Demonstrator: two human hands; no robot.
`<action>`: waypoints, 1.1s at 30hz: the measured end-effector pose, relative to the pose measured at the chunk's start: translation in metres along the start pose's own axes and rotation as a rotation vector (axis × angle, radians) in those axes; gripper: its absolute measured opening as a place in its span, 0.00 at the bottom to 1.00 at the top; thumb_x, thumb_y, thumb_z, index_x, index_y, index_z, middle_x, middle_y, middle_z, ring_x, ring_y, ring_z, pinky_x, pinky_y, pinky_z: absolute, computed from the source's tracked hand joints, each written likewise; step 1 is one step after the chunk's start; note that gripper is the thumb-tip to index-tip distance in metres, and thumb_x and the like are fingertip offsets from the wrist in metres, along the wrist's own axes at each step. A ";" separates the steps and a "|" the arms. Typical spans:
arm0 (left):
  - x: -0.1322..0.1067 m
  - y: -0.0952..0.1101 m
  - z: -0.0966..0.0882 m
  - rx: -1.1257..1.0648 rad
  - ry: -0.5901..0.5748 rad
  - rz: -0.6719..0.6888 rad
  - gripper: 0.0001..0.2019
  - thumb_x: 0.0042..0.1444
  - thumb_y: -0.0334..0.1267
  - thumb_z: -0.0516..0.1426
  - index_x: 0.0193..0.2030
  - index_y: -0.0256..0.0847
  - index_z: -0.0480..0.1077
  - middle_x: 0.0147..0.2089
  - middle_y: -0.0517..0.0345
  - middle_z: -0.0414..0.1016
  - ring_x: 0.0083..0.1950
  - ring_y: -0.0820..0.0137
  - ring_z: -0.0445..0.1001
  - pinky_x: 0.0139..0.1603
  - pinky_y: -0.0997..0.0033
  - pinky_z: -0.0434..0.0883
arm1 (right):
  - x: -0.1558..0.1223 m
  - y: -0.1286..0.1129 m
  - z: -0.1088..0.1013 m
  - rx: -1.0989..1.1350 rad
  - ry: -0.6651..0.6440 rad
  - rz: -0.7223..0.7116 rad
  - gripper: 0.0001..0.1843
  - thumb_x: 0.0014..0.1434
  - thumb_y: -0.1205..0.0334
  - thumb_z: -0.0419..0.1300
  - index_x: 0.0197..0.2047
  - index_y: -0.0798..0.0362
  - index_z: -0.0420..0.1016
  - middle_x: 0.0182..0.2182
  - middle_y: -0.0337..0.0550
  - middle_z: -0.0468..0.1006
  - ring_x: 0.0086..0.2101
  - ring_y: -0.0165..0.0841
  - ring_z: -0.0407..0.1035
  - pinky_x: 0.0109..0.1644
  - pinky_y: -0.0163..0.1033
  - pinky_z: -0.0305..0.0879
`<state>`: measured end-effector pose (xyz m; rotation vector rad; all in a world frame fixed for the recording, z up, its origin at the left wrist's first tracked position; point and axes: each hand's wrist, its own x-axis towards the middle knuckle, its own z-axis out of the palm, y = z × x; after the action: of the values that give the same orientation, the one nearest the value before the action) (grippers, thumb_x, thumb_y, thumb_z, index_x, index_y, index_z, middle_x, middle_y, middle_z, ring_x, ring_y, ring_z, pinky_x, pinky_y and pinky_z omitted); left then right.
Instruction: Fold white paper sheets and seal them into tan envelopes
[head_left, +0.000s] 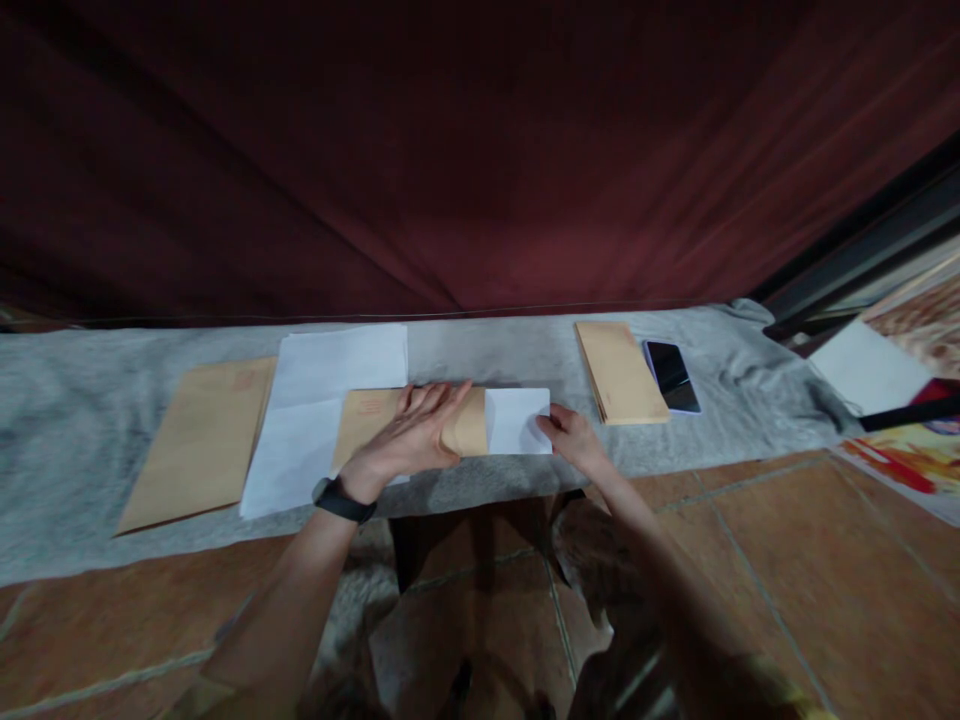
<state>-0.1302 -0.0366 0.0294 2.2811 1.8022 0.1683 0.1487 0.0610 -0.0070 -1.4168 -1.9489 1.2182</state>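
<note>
A brown envelope (469,425) lies flat across the middle, its left end over a stack of white paper sheets (300,430). My left hand (418,430), with a dark band on its wrist, rests on top of it with fingers outstretched. From the envelope's right end sticks out a folded white paper (514,425), part of it hidden inside. Its right edge is pinched between the thumb and fingers of my right hand (571,436).
Larger brown envelopes (202,430) are piled at the left. To the right lie a small stack of brown envelopes (621,375) and a phone (673,376). A grey cloth (487,350) covers the narrow surface; a dark red curtain (465,180) hangs behind.
</note>
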 end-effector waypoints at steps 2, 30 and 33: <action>0.000 0.001 -0.001 0.005 0.013 0.010 0.54 0.51 0.43 0.65 0.78 0.43 0.39 0.72 0.41 0.58 0.74 0.48 0.54 0.75 0.41 0.45 | 0.000 0.002 0.000 0.095 -0.061 0.060 0.09 0.55 0.54 0.58 0.31 0.49 0.75 0.19 0.34 0.70 0.22 0.31 0.66 0.25 0.34 0.59; 0.003 0.046 0.030 0.001 0.101 0.132 0.26 0.64 0.41 0.59 0.68 0.44 0.65 0.73 0.45 0.62 0.73 0.54 0.60 0.72 0.49 0.58 | -0.001 -0.001 -0.006 0.122 -0.255 0.338 0.13 0.67 0.59 0.56 0.30 0.52 0.72 0.16 0.34 0.74 0.17 0.27 0.67 0.20 0.29 0.63; 0.000 0.060 0.039 0.046 0.101 0.136 0.20 0.67 0.39 0.54 0.65 0.41 0.68 0.69 0.45 0.68 0.69 0.55 0.65 0.71 0.51 0.61 | 0.002 0.001 -0.011 0.082 -0.177 0.268 0.10 0.66 0.60 0.56 0.33 0.51 0.73 0.19 0.33 0.75 0.18 0.26 0.66 0.21 0.28 0.60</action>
<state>-0.0642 -0.0541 0.0069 2.4699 1.7136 0.2727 0.1565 0.0674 -0.0026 -1.6144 -1.8378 1.5739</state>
